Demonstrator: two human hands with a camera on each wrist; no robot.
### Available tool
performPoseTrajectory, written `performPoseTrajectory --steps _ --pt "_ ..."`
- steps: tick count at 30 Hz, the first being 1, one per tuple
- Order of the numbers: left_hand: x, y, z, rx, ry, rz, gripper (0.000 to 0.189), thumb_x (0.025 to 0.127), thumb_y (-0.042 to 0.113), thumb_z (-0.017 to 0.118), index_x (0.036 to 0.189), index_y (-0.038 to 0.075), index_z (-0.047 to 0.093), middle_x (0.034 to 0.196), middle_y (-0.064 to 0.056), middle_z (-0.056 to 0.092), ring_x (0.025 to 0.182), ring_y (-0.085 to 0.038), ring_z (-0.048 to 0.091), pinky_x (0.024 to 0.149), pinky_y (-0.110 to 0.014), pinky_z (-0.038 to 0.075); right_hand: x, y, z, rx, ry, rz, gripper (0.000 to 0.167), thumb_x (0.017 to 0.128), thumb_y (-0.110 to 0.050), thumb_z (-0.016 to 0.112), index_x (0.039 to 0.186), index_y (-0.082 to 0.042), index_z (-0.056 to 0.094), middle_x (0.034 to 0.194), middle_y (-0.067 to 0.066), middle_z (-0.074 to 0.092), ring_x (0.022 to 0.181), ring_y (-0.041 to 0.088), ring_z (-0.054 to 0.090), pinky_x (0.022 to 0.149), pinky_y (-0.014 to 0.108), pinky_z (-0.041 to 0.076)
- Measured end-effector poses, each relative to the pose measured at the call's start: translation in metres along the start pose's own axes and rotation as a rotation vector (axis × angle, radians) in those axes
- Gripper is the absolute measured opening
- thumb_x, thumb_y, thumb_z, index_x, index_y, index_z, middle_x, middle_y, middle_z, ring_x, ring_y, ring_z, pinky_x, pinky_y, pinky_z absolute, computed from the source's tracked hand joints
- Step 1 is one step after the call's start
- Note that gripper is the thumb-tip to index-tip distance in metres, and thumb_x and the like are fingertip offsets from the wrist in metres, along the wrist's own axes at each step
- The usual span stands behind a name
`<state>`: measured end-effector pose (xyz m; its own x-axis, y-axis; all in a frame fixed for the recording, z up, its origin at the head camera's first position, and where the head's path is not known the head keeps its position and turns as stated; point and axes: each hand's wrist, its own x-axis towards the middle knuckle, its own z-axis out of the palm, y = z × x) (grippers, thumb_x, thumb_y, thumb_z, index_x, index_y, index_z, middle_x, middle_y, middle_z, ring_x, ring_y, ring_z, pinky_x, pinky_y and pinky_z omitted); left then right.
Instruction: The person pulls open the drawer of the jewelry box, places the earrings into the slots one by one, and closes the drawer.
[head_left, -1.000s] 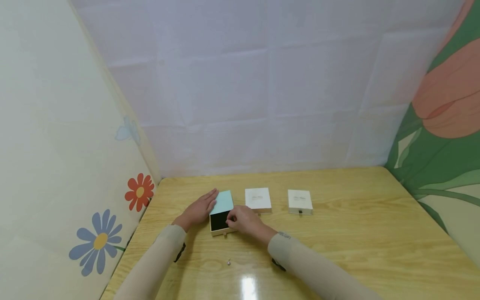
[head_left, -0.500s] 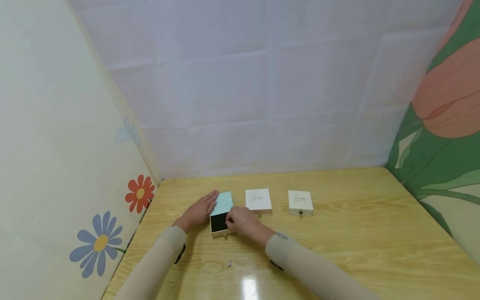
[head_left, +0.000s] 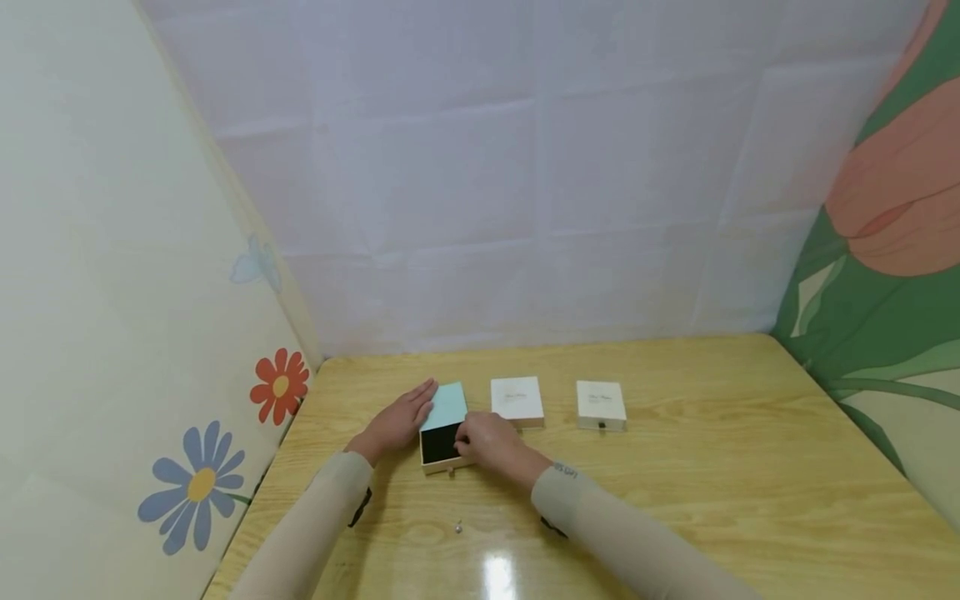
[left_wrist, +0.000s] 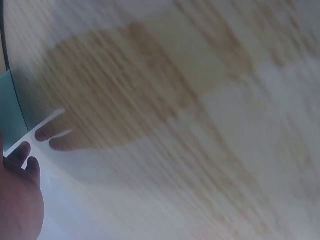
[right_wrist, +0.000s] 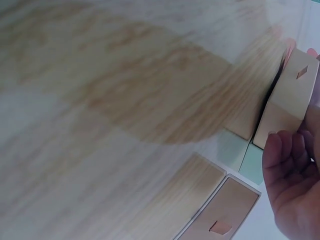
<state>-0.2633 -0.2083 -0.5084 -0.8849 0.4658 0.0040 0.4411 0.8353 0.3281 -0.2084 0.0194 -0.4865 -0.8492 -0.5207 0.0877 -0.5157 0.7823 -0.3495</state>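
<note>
A mint-green drawer box (head_left: 447, 402) lies on the table with its black-lined drawer (head_left: 438, 446) pulled out toward me. My left hand (head_left: 396, 423) rests along the box's left side, fingers straight and together. At the drawer's right side, my right hand (head_left: 497, 443) has its thumb and index fingertip brought together over the black lining. Its other fingers are curled beside the box in the right wrist view, where the drawer's front (right_wrist: 287, 95) shows a small pull tab. I cannot tell whether those fingertips pinch anything. Nearer me lies a small shiny piece with a thin stem, like an earring (head_left: 458, 527).
Two shut white drawer boxes stand to the right: one white box (head_left: 516, 398) close behind my right hand, another white box (head_left: 600, 402) farther right with a dark pull tab. The wooden table (head_left: 697, 467) runs back to a white cloth (head_left: 540, 208), with patterned panels at both sides.
My right fingertips shift slightly at the drawer's right side. The left hand, the boxes and the small shiny piece stay where they were.
</note>
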Motion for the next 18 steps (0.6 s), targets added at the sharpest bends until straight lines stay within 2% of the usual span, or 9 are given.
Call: performPoseTrajectory --steps 5,12,18 --pt "0.0004 0.0014 0.0 -0.004 -0.003 -0.009 0.055 0.113 0.035 0.029 0.162 0.011 0.021 0.169 -0.006 0.019 0.154 -0.027 0.023 0.124 -0.047 0.025 0.0014 0.0007 -0.001 0.001 -0.021 0.016 0.012 0.094 -0.026 0.075 0.095 -0.017 0.083 0.094 -0.005 0.072 0.076 0.005 0.062 0.065 0.022 0.053" --pt "-0.0012 0.0056 -0.0023 -0.014 0.013 -0.005 0.055 0.113 0.033 0.03 0.162 0.009 0.023 0.168 -0.007 0.021 0.154 -0.029 0.024 0.124 -0.048 0.025 0.0018 0.0027 -0.001 0.004 0.01 -0.014 0.01 0.092 -0.027 0.077 0.097 -0.02 0.082 0.099 -0.006 0.075 0.089 0.01 0.069 0.074 0.026 0.058" --pt "-0.0022 0.0049 -0.0015 -0.016 0.028 0.004 0.055 0.113 0.032 0.031 0.162 0.008 0.024 0.168 -0.008 0.022 0.153 -0.03 0.025 0.124 -0.05 0.025 0.0026 0.0044 -0.0003 0.032 0.003 -0.005 0.01 0.092 -0.028 0.077 0.096 -0.021 0.083 0.098 -0.007 0.075 0.084 0.007 0.067 0.069 0.023 0.055"
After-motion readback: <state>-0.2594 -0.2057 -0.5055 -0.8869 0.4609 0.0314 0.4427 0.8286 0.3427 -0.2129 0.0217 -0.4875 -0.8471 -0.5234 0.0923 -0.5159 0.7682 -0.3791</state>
